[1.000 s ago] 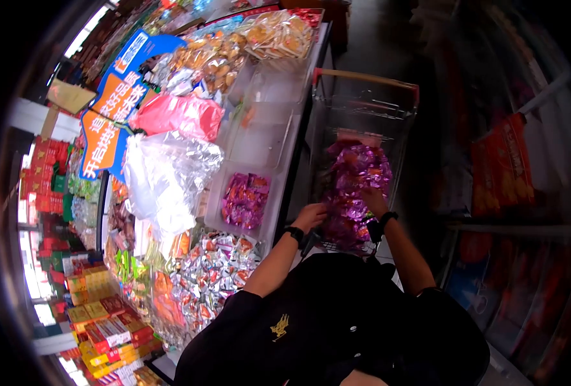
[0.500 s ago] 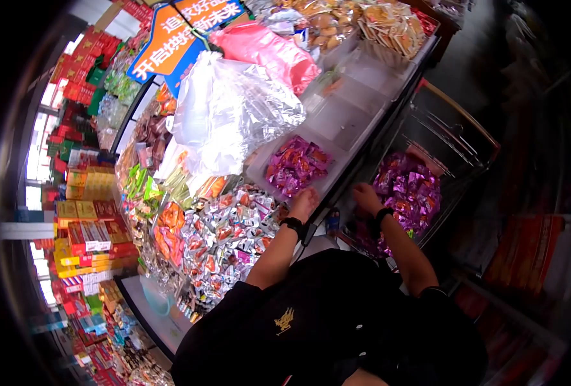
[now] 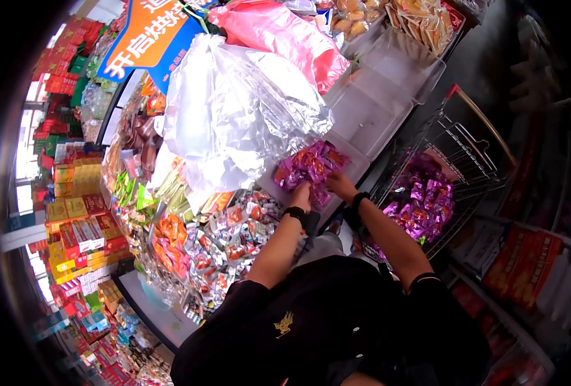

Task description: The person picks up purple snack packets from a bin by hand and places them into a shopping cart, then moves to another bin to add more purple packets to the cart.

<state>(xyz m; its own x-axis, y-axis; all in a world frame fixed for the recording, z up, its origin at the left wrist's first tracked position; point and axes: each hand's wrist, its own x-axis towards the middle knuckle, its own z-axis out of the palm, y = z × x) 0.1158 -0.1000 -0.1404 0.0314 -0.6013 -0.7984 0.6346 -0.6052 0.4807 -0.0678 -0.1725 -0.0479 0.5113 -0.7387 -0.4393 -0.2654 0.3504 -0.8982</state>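
Observation:
Shiny purple snack packets point(image 3: 311, 164) lie heaped in the near compartment of a clear plastic bin point(image 3: 378, 112). At the near side of this heap is my left hand point(image 3: 303, 195), its fingers partly hidden by the packets, so their grip does not show. My right hand point(image 3: 342, 185) reaches in from the right, fingers curled against a purple packet at the heap's edge. A black band circles each wrist. More purple packets point(image 3: 420, 206) fill the lower part of a wire shopping cart point(image 3: 469, 154) to my right.
A clear plastic bag point(image 3: 240, 109) and a pink bag point(image 3: 285, 38) hang over the display, left of the bin. Silver-wrapped snacks point(image 3: 234, 238) lie nearer me on the left. Stacked boxes point(image 3: 82, 219) stand far left; a shelf with red packages point(image 3: 523, 264) is at right.
My right hand has moved left from beside the cart to the packets in the bin. My left hand has stayed at the heap. The view has shifted slightly.

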